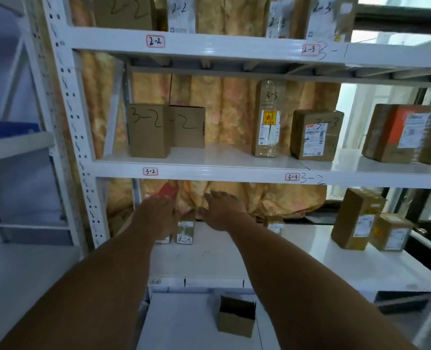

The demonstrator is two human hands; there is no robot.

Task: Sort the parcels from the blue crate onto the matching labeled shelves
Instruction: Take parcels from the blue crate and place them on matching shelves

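— What do the shelves hold?
— Above the fingers, the 3-2 shelf point(209, 170) carries two brown boxes point(147, 131) marked 3-2. Just under the left fingers stands a small parcel point(185, 233) marked 4-2.
— And the hands?
— The left hand point(156, 213) grips a red parcel point(168, 191) by its lower edge. The right hand point(224, 210), just beside it, is empty with its fingers spread wide.

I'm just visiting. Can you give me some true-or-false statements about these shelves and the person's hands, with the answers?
1. A brown box marked 3-2 stands above the 3-2 label. True.
2. The right hand grips a box. False: its fingers are spread and hold nothing.
3. The left hand holds a red parcel. True.
4. The tall parcel marked 3-3 lies flat. False: it stands upright.
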